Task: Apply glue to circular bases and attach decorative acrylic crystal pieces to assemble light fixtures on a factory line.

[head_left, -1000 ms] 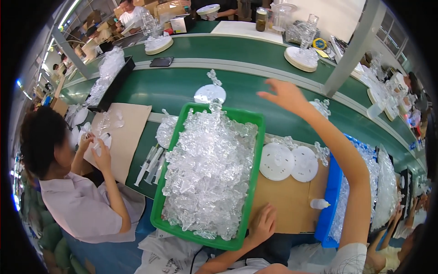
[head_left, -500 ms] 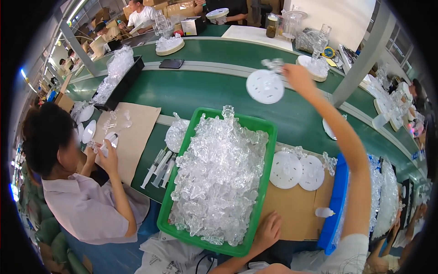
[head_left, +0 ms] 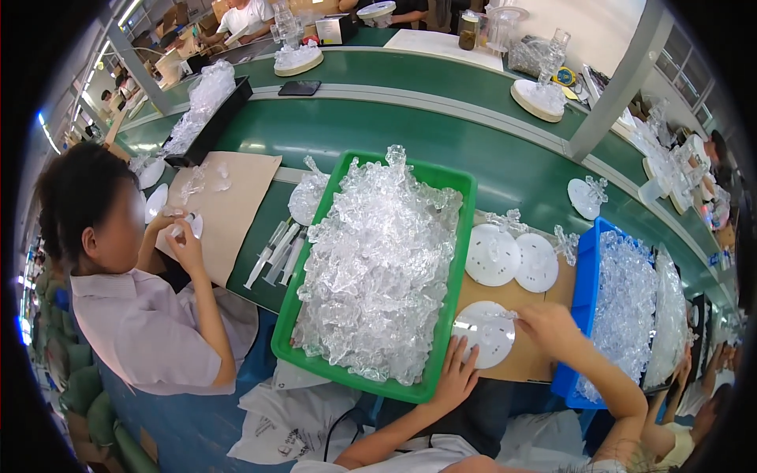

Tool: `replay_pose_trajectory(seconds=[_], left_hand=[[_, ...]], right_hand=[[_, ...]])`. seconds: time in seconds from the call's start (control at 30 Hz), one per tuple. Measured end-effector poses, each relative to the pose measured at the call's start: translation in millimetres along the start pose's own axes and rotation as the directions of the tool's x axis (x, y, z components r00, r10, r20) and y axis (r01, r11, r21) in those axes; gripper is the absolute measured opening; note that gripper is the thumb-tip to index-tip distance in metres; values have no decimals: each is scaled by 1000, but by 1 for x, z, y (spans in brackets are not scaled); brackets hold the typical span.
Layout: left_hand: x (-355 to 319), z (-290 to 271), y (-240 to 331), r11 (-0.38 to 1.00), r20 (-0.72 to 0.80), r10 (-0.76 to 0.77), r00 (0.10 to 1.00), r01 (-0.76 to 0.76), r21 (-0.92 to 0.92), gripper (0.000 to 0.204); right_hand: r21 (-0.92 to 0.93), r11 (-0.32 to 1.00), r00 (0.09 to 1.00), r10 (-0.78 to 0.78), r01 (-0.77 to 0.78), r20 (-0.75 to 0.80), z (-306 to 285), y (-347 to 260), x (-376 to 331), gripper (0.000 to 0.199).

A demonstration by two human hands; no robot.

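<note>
A round white disc (head_left: 482, 337) with small slots and a clear plastic piece on it lies on the cardboard in front of me. My right hand (head_left: 552, 329) pinches the clear piece at the disc's right edge. At the disc's lower left edge rests my left hand (head_left: 457, 377), its fingers stretched out beside the green tray (head_left: 432, 377). Clear plastic parts (head_left: 378, 268) are heaped in that tray. Just beyond, two more white discs (head_left: 493, 255) with clear pieces sit on the cardboard (head_left: 544, 364).
On the right stands a blue bin (head_left: 583, 292) of clear parts; another disc (head_left: 583, 199) lies behind it on the green belt (head_left: 505, 173). Syringes (head_left: 277, 256) lie left of the tray. A co-worker (head_left: 150, 315) sits at left, handling a small part. A metal post (head_left: 615, 94) rises at right.
My right hand has come back from over the belt, bringing the white disc down onto the cardboard. My left hand, then on the cardboard beside the tray, now meets the disc's edge.
</note>
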State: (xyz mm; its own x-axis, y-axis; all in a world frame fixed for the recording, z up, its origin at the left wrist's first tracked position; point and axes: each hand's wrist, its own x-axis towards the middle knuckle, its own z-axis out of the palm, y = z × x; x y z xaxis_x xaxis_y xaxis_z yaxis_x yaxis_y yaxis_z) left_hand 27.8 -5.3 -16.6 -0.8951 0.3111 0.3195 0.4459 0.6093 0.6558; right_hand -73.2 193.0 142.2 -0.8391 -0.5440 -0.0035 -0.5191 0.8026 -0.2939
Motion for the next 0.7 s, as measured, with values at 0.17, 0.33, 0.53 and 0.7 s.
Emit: replay_pose_trajectory(seconds=[0.17,0.33,0.53,0.7], left_hand=[[-4,2,-4,997,-38,31,999,-29,67,52],[-2,5,-2,996,-25,41,999,-39,83,51],[-4,4,0,998,-24,55,998,-54,35,49],[-4,17,10,992,0,23,1000,-23,120,50]], right_hand=[[-257,966,986,4,39,166,-64,4,105,30],[422,875,967,255,-237,14,-5,-13,282,51],[642,761,966,224,-92,-126,5,-3,300,30],[824,566,949,246,23,-196,-43,8,173,32]])
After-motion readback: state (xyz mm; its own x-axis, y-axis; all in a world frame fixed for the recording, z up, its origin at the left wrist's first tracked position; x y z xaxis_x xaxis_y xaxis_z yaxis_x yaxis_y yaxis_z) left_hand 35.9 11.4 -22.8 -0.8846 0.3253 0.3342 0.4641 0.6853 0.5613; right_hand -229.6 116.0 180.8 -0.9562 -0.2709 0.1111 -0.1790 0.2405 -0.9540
